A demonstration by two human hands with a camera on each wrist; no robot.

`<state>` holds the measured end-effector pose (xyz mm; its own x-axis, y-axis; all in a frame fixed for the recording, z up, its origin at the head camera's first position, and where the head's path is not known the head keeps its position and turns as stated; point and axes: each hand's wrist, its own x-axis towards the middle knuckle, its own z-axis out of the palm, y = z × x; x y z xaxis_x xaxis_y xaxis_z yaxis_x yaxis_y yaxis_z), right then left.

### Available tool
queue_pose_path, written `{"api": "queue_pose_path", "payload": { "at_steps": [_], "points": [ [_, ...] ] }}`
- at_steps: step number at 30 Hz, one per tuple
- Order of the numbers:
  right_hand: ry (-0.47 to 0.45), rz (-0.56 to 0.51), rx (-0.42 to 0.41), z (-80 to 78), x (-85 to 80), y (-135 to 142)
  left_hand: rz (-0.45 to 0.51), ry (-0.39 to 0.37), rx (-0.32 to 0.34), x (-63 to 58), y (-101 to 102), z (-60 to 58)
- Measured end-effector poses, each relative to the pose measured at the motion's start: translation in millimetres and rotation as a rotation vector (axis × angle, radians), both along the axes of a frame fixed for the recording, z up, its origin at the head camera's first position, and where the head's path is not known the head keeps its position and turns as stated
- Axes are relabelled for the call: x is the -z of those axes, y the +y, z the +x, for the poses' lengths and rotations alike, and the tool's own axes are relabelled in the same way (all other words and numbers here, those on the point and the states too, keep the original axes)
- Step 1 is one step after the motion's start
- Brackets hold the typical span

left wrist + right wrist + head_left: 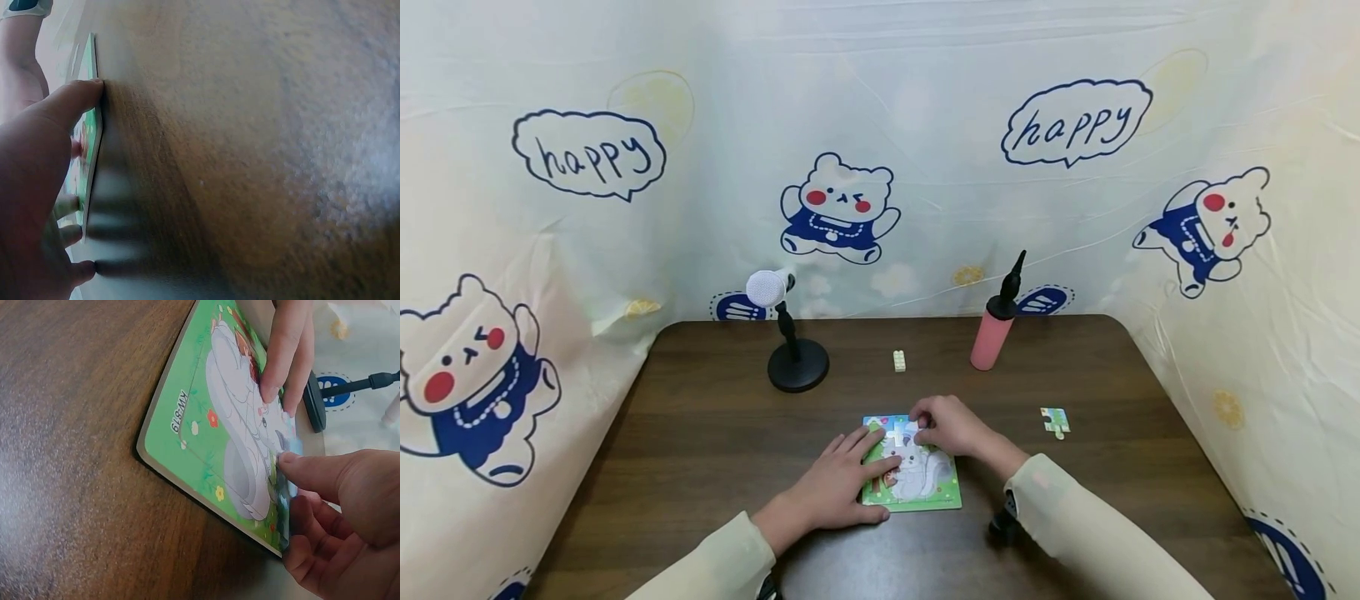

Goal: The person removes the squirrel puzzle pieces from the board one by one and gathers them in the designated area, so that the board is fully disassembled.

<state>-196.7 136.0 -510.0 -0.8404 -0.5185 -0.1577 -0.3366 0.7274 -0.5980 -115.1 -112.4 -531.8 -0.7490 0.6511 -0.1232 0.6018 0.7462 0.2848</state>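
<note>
A square jigsaw puzzle (916,482), with a white animal on a green and blue ground, lies flat on the table. Spread across its left side is my left hand (842,479), fingers straight and pressing on the board; in the left wrist view the thumb (84,94) touches the edge. My right hand (951,425) works at the puzzle's upper right corner. In the right wrist view, its thumb and fingers pinch a bluish puzzle piece (284,503), partly hidden by the fingers. Another puzzle piece (1056,421) lies apart on the table to the right.
Behind the puzzle lies a small cream toy brick (899,361). At the back left stands a white-headed microphone (767,288) on a black round stand (798,367). A pink hand pump (988,340) with a black top stands at the back right. Printed cloth surrounds the brown table (700,467).
</note>
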Motion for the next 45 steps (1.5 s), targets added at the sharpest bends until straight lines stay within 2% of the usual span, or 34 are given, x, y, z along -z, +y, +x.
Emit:
{"api": "queue_pose_path", "payload": {
  "at_steps": [20,27,33,38,45],
  "points": [
    [0.002,-0.156,0.025,2.5,-2.2,6.4,0.022,-0.002,0.002,-0.4,-1.1,3.7],
    [0.028,-0.14,0.029,-1.5,0.9,5.7,-0.015,0.003,0.035,-6.1,-1.2,0.0],
    [0.009,-0.117,0.033,-5.2,2.0,4.7,-0.017,-0.024,0.053,-9.8,0.9,1.3],
    [-0.001,-0.126,0.027,-4.6,-0.7,4.7,-0.019,-0.035,0.045,-13.6,2.8,2.9],
    [-0.029,-0.217,-0.006,-7.5,-10.8,20.2,-0.033,-0.055,0.038,-14.5,3.4,2.8]
  ]
}}
